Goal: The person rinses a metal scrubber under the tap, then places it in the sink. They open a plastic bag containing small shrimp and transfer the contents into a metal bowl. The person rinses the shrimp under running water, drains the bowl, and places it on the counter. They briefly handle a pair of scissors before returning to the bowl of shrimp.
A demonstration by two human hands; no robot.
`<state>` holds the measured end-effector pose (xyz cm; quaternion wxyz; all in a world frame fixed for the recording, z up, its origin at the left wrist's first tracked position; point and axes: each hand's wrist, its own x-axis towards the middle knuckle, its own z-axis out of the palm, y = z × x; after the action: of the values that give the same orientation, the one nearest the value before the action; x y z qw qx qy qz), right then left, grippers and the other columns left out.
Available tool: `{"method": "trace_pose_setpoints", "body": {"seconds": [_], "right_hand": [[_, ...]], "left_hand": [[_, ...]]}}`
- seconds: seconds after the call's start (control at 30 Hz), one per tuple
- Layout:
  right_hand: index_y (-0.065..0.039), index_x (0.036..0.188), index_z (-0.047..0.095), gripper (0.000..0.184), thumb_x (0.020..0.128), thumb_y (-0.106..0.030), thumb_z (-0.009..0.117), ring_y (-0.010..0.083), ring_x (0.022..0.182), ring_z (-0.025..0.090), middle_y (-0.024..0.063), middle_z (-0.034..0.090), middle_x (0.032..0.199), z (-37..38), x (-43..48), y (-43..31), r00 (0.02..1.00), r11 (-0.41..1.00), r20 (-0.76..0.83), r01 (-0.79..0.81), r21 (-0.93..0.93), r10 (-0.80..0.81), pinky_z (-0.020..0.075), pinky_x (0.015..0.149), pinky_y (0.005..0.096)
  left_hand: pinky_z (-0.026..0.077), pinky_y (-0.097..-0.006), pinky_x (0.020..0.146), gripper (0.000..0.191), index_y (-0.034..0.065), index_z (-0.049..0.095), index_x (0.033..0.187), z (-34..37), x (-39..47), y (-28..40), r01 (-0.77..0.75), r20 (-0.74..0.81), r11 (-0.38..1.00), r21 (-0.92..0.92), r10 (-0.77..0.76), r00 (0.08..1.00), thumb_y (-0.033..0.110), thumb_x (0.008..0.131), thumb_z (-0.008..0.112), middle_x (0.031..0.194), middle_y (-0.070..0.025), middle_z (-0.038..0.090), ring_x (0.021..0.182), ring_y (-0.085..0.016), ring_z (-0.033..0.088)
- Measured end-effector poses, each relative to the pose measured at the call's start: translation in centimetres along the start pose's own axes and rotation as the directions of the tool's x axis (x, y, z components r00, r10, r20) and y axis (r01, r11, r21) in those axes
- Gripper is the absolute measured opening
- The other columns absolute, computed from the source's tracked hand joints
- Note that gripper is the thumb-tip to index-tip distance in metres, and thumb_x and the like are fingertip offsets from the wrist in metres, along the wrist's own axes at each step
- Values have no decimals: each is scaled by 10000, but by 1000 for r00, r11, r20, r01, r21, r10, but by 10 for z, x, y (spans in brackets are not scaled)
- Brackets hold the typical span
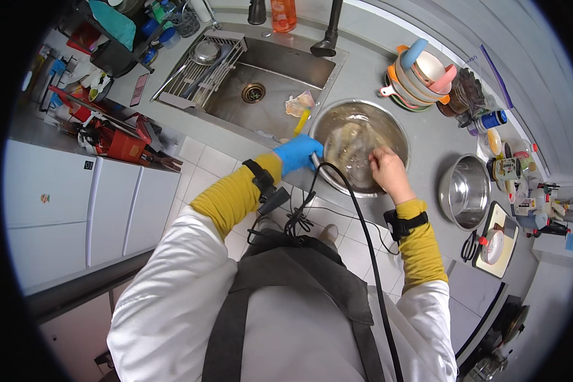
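A round stainless steel bowl (407, 143) stands on the counter beside the sink, with cloudy brownish water in it. Pale, translucent food pieces (351, 143) lie under the water; their kind is unclear. My left hand (296, 153), in a blue glove, curls its fingers on the bowl's left rim. Just beyond that glove is a yellow stick-like handle (302, 121), its lower end hidden. My right hand (389, 168) is bare and reaches over the near right rim. Its bent fingertips meet the water, and whatever they may hold is hidden.
Left of the bowl is a steel sink (234, 107) with a drying rack (198, 71) and a crumpled plastic wrapper (300, 104). Stacked colanders (418, 79), an empty steel bowl (465, 191) and a cutting board (496, 238) stand rightward. A black cable (363, 224) hangs between my arms.
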<state>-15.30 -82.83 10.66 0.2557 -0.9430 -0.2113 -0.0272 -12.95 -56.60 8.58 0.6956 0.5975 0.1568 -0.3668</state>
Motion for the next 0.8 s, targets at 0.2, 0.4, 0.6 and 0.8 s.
{"method": "trace_pose_setpoints", "body": {"seconds": [0.2, 0.4, 0.6, 0.8], "right_hand": [[5, 926, 627, 155, 794, -67, 590, 365, 874, 592, 185, 606, 988, 31, 68, -67, 992, 991, -124, 28, 129, -12, 487, 789, 393], [1, 1091, 587, 329, 769, -64, 618, 297, 955, 609, 187, 585, 1117, 95, 137, -135, 999, 981, 13, -35, 188, 33, 502, 812, 353], [48, 1288, 406, 659, 754, -237, 668, 369, 1223, 415, 270, 353, 1364, 165, 204, -202, 959, 987, 283, -44, 157, -2, 339, 1027, 346], [18, 1424, 33, 1156, 668, -509, 730, 462, 1336, 150, 352, 6, 1436, 222, 265, -253, 862, 986, 498, -148, 71, 94, 230, 1084, 400]], "left_hand": [[532, -338, 513, 171, -63, 589, 818, -111, -44, 26, -122, -154, 991, -48, 114, 982, 78, 723, 600, 690, -105, 547, 578, -211, 573], [574, -335, 495, 210, -121, 562, 851, -225, -81, 52, -159, -394, 978, 133, 200, 897, 40, 715, 572, 706, -150, 580, 588, -236, 607], [576, -358, 482, 224, -123, 548, 882, -292, -107, 64, -142, -533, 984, 109, 178, 827, 14, 706, 559, 736, -172, 584, 588, -266, 612], [565, -388, 473, 342, -82, 520, 1044, -315, -121, 64, -130, -657, 985, 111, 171, 734, 14, 716, 544, 816, -182, 599, 621, -279, 624]]}}
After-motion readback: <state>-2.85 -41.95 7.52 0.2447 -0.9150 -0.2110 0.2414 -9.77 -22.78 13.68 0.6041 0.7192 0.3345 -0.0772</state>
